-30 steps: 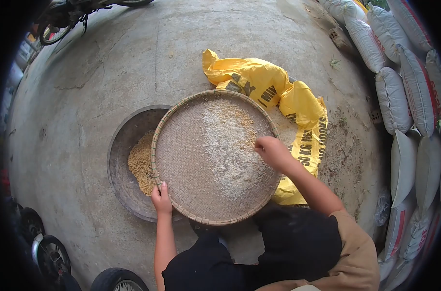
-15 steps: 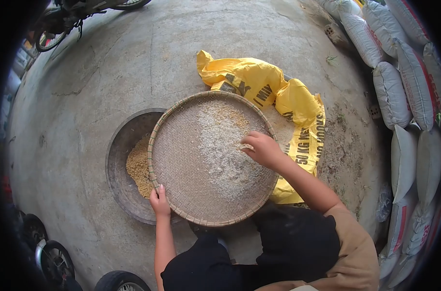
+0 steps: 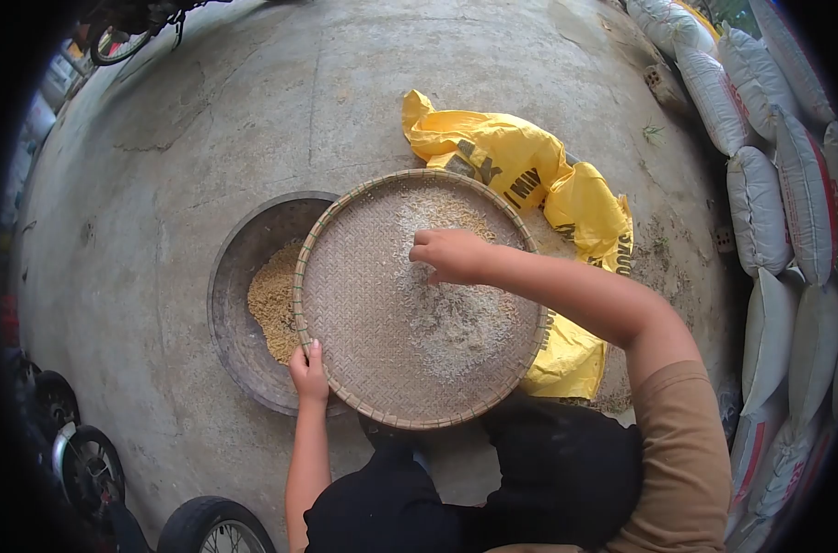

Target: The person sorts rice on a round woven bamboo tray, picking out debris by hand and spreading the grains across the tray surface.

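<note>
Loose whitish grain [image 3: 460,327]: in a band, long axis far-to-near; beneath and around the right fingers.
Round woven-bamboo tray [image 3: 350,263]: bears the grain, mostly right of centre.
Right hand [image 3: 451,256]: nearer the grain; fingers bent, whether pinching any cannot be told.
Left hand [image 3: 308,370]: grasping tray's near-left rim.
Round grey basin [image 3: 231,253]: left, partly hidden by tray.
Yellow printed sack [image 3: 506,147]: beyond, rightward.

Stacked sacks [image 3: 760,203] and parked motorbikes [image 3: 187,521] mark a concrete yard [image 3: 244,111] (cracked in places).
</note>
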Motion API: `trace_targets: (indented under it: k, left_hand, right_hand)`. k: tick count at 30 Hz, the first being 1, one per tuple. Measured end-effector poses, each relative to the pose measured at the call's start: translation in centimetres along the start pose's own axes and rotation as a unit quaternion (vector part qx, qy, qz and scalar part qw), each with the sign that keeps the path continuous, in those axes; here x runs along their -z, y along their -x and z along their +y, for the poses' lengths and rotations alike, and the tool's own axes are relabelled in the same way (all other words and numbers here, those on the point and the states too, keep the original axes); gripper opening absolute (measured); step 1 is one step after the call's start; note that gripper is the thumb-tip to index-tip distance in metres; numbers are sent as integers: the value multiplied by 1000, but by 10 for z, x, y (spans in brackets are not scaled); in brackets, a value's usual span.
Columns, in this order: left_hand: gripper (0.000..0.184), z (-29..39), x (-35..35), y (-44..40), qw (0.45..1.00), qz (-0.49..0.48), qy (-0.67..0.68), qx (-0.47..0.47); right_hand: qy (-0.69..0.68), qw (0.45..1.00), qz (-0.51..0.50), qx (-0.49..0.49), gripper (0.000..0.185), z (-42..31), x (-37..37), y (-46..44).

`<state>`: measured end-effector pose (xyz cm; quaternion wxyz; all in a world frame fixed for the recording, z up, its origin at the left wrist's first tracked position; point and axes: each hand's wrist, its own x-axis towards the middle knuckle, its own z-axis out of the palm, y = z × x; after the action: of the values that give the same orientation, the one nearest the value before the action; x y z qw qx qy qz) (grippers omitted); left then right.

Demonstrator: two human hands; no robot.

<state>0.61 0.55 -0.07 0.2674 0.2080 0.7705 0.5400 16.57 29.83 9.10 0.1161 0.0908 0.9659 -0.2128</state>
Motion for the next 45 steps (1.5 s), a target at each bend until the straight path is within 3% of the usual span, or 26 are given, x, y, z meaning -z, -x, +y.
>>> trace_targets:
  k: [5,7,13,20,22,24,25,27,30,31,32,33,35,37,41,45]
  left_hand:
    - [26,2,0,1,1000,-6,12,-6]
    - [25,4,-1,1,1000,-6,27,-7]
    - [25,4,2,1,1000,-18,12,5]
    - [24,2,2,1,999,-20,30,6]
    - [24,-1,3,-1,999,-25,19,10]
    - [24,2,2,0,999,-22,25,8]
    - [24,4,0,1,999,-16,32,6]
    - [24,5,0,2,999,-19,35,14]
    - [24,7,-1,2,999,-13,41,10]
    - [24,8,-2,2,999,-8,45,0]
    - [24,8,-3,1,999,-6,46,-1]
    - [24,7,-2,1,999,-8,43,4]
    - [24,4,0,1,999,-12,38,8]
    - [23,0,1,1,999,-12,26,19]
    - [23,0,-2,0,999,-10,40,10]
    - [23,-3,-2,0,998,-3,56,13]
  right_hand:
    - [101,987,-116,48,38,-2,16,-31]
    - [100,982,-154,38,26,-5,17,-38]
    - [123,984,-121,48,9,2,-5,-41]
    - [53,994,-98,14,10,9,4,-30]
    - [-88,995,30,-33,6,17,22,-10]
    - [-168,980,78,-76,8,31,49,21]
    - [-239,958,76,-138,11,36,62,38]
    - [-336,923,80,-171,13,69,69,75]
    - [-353,884,91,-294,14,112,64,122]
    - [-351,885,92,-292,14,124,55,133]
    - [-134,920,84,-358,15,134,43,143]
    - [89,907,72,-406,16,130,37,146]
    - [69,903,110,-409,19,128,25,144]
    - [-130,926,185,-302,17,83,40,116]
    - [-125,968,145,-162,21,29,25,73]
    - [-117,977,117,-135,25,8,-12,41]
